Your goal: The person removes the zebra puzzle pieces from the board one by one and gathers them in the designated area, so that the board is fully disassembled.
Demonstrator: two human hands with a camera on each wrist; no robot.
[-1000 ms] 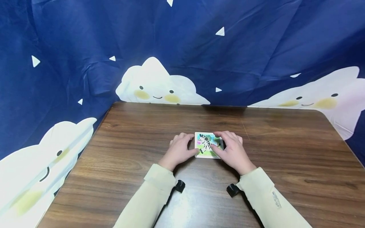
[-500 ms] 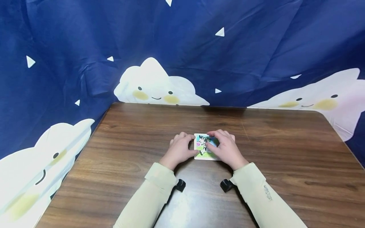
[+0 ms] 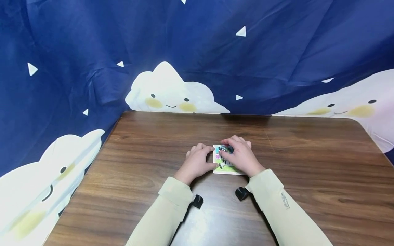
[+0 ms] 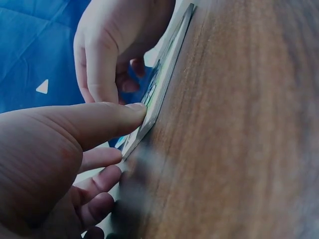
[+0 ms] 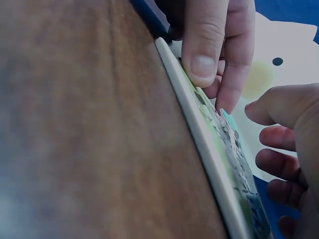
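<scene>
A small zebra picture puzzle (image 3: 227, 169) with a white frame lies flat on the wooden table. At its left side my left hand (image 3: 197, 163) holds the frame, thumb on the near corner and index finger at the far one. The left wrist view shows that thumb (image 4: 127, 115) pressed on the puzzle's edge. Over the puzzle's right part is my right hand (image 3: 241, 155), covering much of the zebra. In the right wrist view the right thumb and fingers (image 5: 279, 162) are spread above the picture, with nothing between them. Thin seams and uneven bits show on the puzzle's face.
The brown table (image 3: 147, 147) reaches back to a blue curtain (image 3: 197, 41) printed with white clouds and triangles. A black wrist camera (image 3: 242, 193) sits under the right cuff, another black camera (image 3: 198, 201) under the left cuff.
My right hand has slid left across the puzzle, from its right edge to over the zebra. The left hand keeps its place at the left edge. The head view has shifted slightly.
</scene>
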